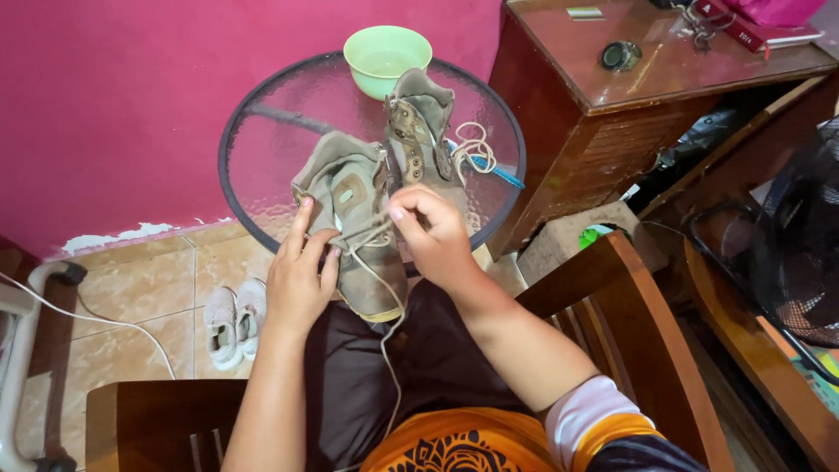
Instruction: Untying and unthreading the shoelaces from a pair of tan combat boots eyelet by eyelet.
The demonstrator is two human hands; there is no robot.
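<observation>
A worn olive-brown boot [354,218] lies on the edge of a round glass table [271,149], its toe over my lap. My left hand [301,275] grips the boot's left side. My right hand [433,236] pinches the beige lace [371,234] across the boot's front; the lace's loose end trails down over my dark trousers. A second matching boot [421,131] stands behind it, its own lace [472,150] coiled on the glass beside it.
A pale green bowl [384,57] sits at the table's far edge. A blue pen [498,170] lies near the coiled lace. A wooden cabinet [647,96] stands at right, a black fan [800,253] further right. White shoes [234,319] rest on the tiled floor.
</observation>
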